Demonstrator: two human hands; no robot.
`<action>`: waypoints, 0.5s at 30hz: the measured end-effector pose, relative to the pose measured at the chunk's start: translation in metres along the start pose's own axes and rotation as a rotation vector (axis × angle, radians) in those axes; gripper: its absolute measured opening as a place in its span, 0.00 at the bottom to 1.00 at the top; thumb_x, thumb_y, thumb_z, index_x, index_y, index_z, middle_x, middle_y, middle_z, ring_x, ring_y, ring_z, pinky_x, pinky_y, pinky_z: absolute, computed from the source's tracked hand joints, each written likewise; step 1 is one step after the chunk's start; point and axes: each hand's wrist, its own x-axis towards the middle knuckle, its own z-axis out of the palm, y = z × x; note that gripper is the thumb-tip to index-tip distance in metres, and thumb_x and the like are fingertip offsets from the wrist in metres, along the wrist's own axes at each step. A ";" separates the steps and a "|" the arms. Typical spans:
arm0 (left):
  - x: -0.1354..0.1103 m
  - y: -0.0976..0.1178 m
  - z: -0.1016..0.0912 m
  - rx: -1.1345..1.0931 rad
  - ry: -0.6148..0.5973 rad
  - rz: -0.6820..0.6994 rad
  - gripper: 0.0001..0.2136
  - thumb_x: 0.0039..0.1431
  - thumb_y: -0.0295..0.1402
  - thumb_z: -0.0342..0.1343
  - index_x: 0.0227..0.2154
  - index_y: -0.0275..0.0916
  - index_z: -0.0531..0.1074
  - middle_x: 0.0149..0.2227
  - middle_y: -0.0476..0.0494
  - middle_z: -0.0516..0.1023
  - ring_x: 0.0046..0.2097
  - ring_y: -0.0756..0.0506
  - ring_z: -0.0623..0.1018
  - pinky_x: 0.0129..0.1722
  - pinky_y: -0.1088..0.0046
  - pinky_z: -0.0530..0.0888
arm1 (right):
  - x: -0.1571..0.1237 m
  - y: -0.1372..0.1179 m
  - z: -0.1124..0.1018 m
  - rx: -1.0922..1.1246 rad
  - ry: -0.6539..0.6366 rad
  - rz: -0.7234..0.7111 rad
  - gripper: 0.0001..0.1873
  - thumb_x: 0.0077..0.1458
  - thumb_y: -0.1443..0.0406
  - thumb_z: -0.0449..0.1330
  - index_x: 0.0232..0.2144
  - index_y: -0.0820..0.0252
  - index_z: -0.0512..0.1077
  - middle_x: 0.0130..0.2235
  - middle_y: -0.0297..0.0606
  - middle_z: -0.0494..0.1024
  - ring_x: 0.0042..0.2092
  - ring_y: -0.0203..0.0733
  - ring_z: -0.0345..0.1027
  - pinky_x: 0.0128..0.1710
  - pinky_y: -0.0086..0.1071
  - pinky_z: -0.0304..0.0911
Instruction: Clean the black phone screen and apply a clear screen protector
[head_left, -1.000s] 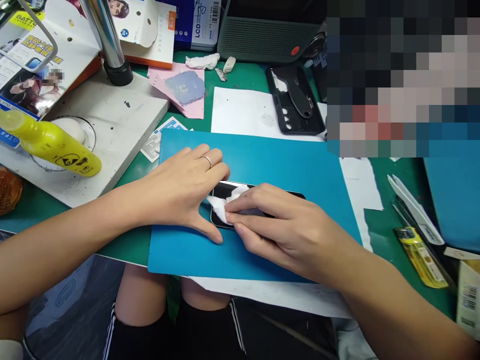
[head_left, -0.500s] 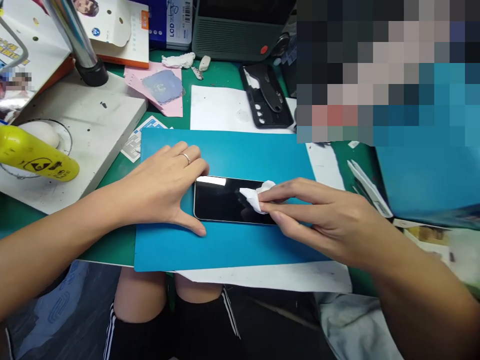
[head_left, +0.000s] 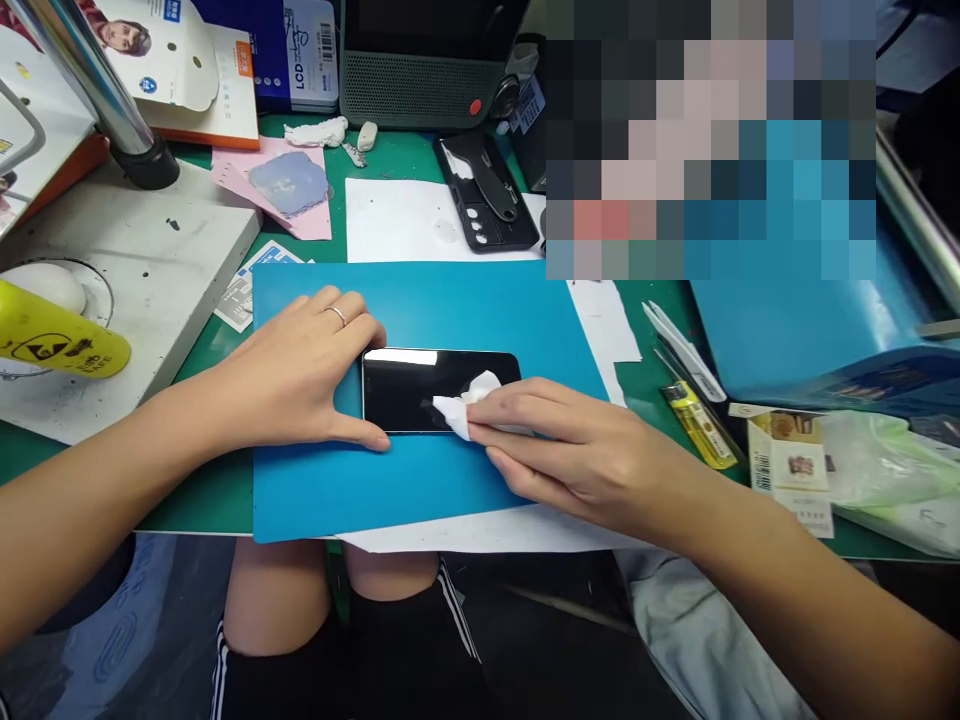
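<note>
A phone with a dark, glossy screen (head_left: 405,385) lies flat on a blue mat (head_left: 450,490). My left hand (head_left: 307,370) rests at its left end, fingers and thumb spread apart. The index finger meets the phone's upper left corner, and the thumb lies along the lower edge; whether the thumb touches it I cannot tell. Between the fingertips of my right hand (head_left: 577,450) is a crumpled white tissue (head_left: 452,412), pressed to the screen. The right hand covers the phone's lower right part.
A black phone case (head_left: 487,190) lies behind the mat on white paper. At left, a yellow bottle (head_left: 67,335) stands on a pale base with a metal post (head_left: 97,90). A yellow lighter (head_left: 699,425) and small box (head_left: 791,475) lie right. Pixelation hides the upper right.
The view has shifted, bringing more of the right side into sight. My right hand has slid the tissue slightly left across the screen. My left thumb sits closer to the phone's lower edge.
</note>
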 end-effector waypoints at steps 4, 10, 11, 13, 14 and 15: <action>0.000 0.000 0.001 -0.017 0.009 0.000 0.39 0.50 0.69 0.64 0.48 0.37 0.72 0.47 0.35 0.76 0.47 0.33 0.74 0.44 0.59 0.68 | 0.014 -0.003 0.009 0.007 0.009 -0.049 0.10 0.67 0.73 0.59 0.47 0.63 0.77 0.44 0.45 0.84 0.46 0.44 0.79 0.45 0.38 0.81; 0.000 0.001 0.002 -0.023 0.005 -0.015 0.37 0.52 0.68 0.64 0.48 0.38 0.71 0.47 0.35 0.76 0.48 0.33 0.74 0.44 0.59 0.68 | 0.032 -0.003 0.019 0.045 -0.001 -0.124 0.08 0.67 0.74 0.60 0.46 0.67 0.77 0.43 0.46 0.84 0.47 0.45 0.78 0.45 0.38 0.81; 0.000 0.001 0.002 -0.022 0.002 -0.014 0.37 0.53 0.68 0.63 0.48 0.38 0.71 0.47 0.35 0.76 0.48 0.33 0.74 0.44 0.60 0.67 | 0.026 0.000 0.015 0.030 0.001 -0.114 0.08 0.67 0.74 0.60 0.46 0.66 0.76 0.43 0.46 0.84 0.46 0.45 0.78 0.45 0.38 0.81; -0.001 0.002 0.002 -0.016 -0.006 -0.014 0.37 0.54 0.68 0.62 0.48 0.37 0.71 0.48 0.34 0.76 0.49 0.32 0.74 0.45 0.59 0.67 | 0.012 0.005 0.006 -0.008 -0.008 -0.090 0.08 0.67 0.74 0.59 0.46 0.64 0.76 0.43 0.45 0.83 0.44 0.44 0.78 0.44 0.38 0.81; -0.002 0.002 0.002 -0.010 -0.013 -0.012 0.37 0.54 0.68 0.62 0.49 0.37 0.71 0.48 0.34 0.76 0.49 0.32 0.74 0.45 0.59 0.67 | 0.006 0.007 0.003 -0.023 -0.015 -0.082 0.08 0.67 0.74 0.59 0.46 0.62 0.76 0.42 0.44 0.83 0.44 0.43 0.77 0.43 0.38 0.81; -0.003 0.002 0.001 -0.001 -0.017 -0.008 0.38 0.54 0.68 0.62 0.49 0.36 0.71 0.49 0.34 0.76 0.50 0.32 0.74 0.45 0.59 0.67 | 0.002 0.008 0.000 -0.031 -0.021 -0.077 0.09 0.67 0.74 0.59 0.46 0.61 0.76 0.42 0.44 0.82 0.44 0.43 0.77 0.43 0.38 0.81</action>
